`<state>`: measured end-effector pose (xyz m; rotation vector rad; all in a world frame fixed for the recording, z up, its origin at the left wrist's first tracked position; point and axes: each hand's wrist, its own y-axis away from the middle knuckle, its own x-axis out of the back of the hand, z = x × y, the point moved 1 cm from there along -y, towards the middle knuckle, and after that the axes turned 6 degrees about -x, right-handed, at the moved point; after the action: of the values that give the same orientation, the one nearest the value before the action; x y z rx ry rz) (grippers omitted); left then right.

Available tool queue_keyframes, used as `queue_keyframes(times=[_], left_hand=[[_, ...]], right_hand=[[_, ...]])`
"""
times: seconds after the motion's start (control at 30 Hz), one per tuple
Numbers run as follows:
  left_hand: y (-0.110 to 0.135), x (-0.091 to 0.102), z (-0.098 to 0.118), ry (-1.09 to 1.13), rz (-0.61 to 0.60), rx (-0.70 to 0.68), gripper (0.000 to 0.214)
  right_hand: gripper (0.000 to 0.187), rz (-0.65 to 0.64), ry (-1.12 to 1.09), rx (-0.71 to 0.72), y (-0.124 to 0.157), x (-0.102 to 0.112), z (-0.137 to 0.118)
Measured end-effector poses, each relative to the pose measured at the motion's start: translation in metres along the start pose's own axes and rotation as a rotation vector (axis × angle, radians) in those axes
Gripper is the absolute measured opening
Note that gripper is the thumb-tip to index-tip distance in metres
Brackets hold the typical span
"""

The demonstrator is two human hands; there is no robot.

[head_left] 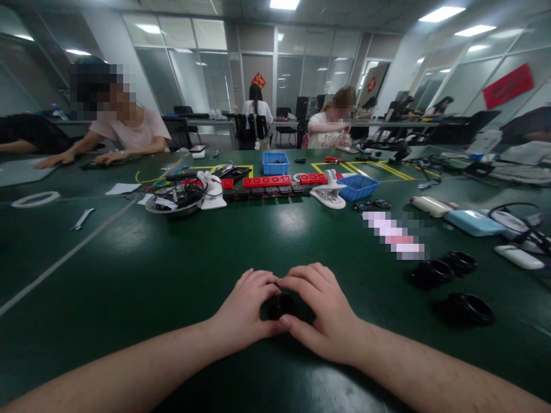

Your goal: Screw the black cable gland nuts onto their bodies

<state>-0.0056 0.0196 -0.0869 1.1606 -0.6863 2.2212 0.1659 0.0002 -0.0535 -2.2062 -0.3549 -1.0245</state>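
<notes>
Both my hands are curved around a round black plastic part (284, 305) low over the green table, in the middle of the view. My left hand (243, 307) closes on its left side, thumb at the front and fingers behind. My right hand (325, 310) wraps the right side in the same way, and the two thumbs meet in front. Much of the part is hidden by the fingers. To the right stand three similar black ring-shaped parts: a near one (467, 310), a middle one (433, 272) and a far one (460, 262).
Beyond my hands lie a metal bowl of cables (174, 209), red power strips (267, 181), white clamp bases (329, 195) and blue baskets (275, 163). A wrench (82, 219) is on the left. A light blue case (473, 222) lies right. A person (129, 129) sits across the table.
</notes>
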Motion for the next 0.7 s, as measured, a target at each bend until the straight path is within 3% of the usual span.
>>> queue_keyframes(times=[0.1, 0.23, 0.4, 0.7], left_hand=[[0.0000, 0.0004, 0.0004, -0.008, -0.006, 0.015, 0.026], [0.0003, -0.0006, 0.0004, -0.021, -0.009, 0.017, 0.031], [0.0006, 0.0000, 0.0021, -0.021, 0.001, 0.031, 0.031], [0.0006, 0.0013, 0.0033, -0.005, 0.006, 0.024, 0.031]], right_hand=[[0.037, 0.005, 0.061, -0.080, -0.0005, -0.0019, 0.0025], [0.030, -0.054, 0.105, -0.092, -0.0013, -0.0062, 0.0029], [0.017, -0.107, 0.080, -0.046, -0.0012, -0.0071, 0.0007], [0.024, -0.150, -0.088, 0.084, -0.0028, -0.0061, -0.0010]])
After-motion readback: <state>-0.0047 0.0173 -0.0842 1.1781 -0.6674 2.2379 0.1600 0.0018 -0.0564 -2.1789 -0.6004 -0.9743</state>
